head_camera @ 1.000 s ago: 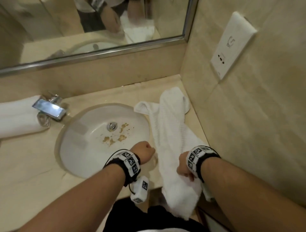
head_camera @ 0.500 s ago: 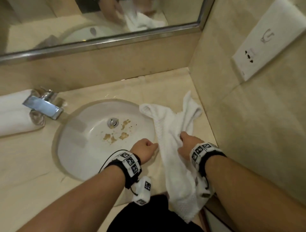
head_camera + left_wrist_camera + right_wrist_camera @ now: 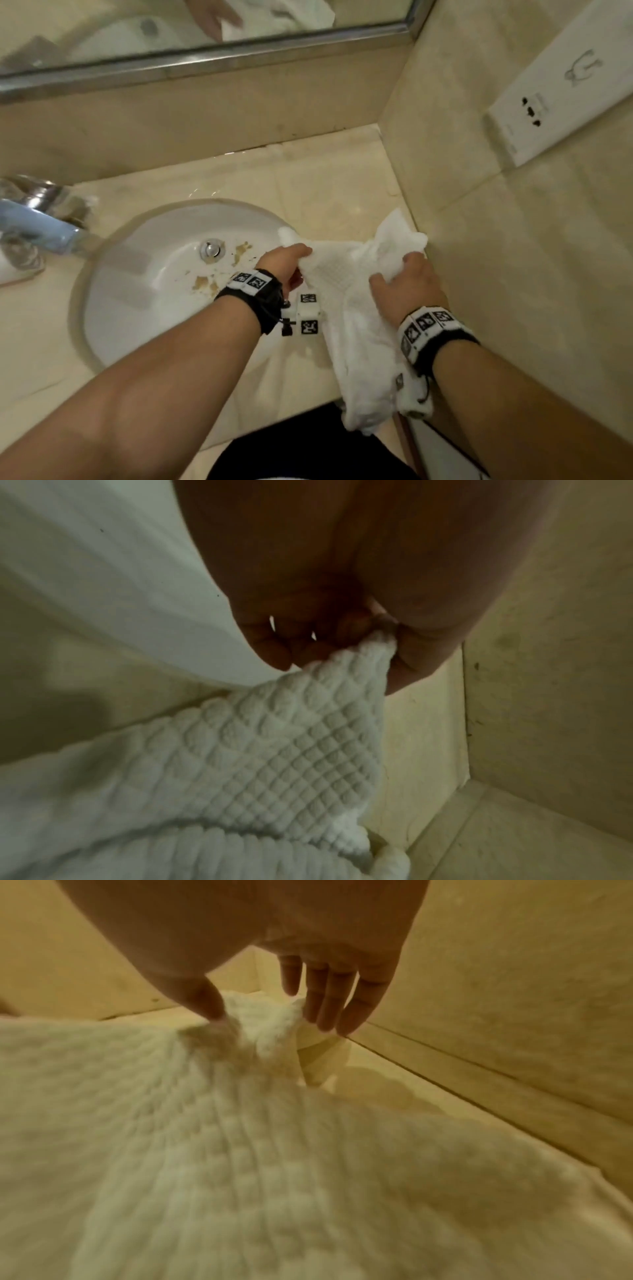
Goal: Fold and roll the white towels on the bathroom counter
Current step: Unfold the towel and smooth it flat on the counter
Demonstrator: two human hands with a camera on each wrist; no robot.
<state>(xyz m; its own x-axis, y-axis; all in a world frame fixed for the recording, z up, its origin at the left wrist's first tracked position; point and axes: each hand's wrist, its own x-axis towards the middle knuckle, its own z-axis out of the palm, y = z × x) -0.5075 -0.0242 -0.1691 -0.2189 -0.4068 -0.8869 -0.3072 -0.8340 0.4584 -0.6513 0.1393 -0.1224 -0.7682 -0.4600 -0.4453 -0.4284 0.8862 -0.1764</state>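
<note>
A white waffle-weave towel (image 3: pixel 356 325) lies on the beige counter (image 3: pixel 308 185) to the right of the sink, and its near end hangs over the front edge. My left hand (image 3: pixel 303 260) pinches the towel's far left corner, shown close up in the left wrist view, where the left hand (image 3: pixel 383 647) has its curled fingers on the towel (image 3: pixel 257 750). My right hand (image 3: pixel 404 270) grips the bunched far right part close to the side wall. In the right wrist view the right hand (image 3: pixel 263 1015) has a fold of the towel (image 3: pixel 274 1150) between its thumb and fingers.
The white sink basin (image 3: pixel 137 301), with brown bits near its drain, lies left of the towel. A chrome faucet (image 3: pixel 37 222) stands at the far left. The tiled side wall (image 3: pixel 513 274) with a socket panel (image 3: pixel 548 102) closes in on the right. A mirror (image 3: pixel 171 27) hangs behind.
Both hands moved forward to the towel's far end. The left hand, empty before, now pinches the left corner. The far end has been drawn nearer and bunched up.
</note>
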